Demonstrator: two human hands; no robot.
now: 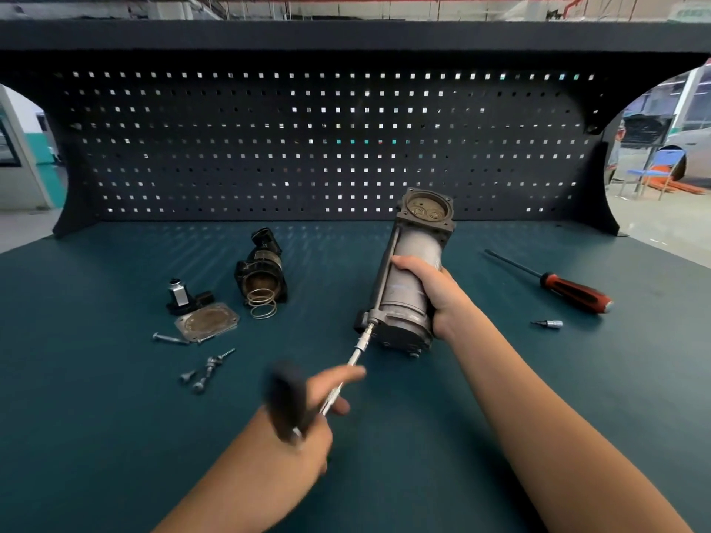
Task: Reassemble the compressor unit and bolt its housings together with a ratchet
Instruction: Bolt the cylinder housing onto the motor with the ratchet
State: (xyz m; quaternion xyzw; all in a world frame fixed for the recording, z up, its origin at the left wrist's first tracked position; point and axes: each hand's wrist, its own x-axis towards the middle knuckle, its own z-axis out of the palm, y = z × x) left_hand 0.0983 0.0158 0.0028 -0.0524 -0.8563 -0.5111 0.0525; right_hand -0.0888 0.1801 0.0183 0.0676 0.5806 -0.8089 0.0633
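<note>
My right hand (pixel 427 292) was wrapped round the grey barrel of the compressor unit (pixel 413 259), fingers curled over its upper side. It held the unit tilted just right of the frame's centre: open end plate toward the pegboard (pixel 269 148), lower housing nearest me, on or just above the green bench (pixel 115 417), I could not tell which. My left hand (pixel 319 413), low in the middle of the frame, was clamped on the ratchet (pixel 286 402), its black handle smeared with blur, the forefinger laid along the extension bar (pixel 356 353). That bar ran up and to the right from the hand to a bolt head (pixel 370 328) at the left corner of the lower housing, the socket seated on it as far as I could see. What mattered: the bar's long axis lined up with the tie bolt (pixel 384 271) along the barrel's left flank, so the drive looked straight, not cocked. I judged this the tightening step, left hand turning, right hand bracing. Loose bolts (pixel 204 373), a cover plate (pixel 206 323) and a black housing (pixel 261 275) with a spring lay apart, left of centre, unfitted
</note>
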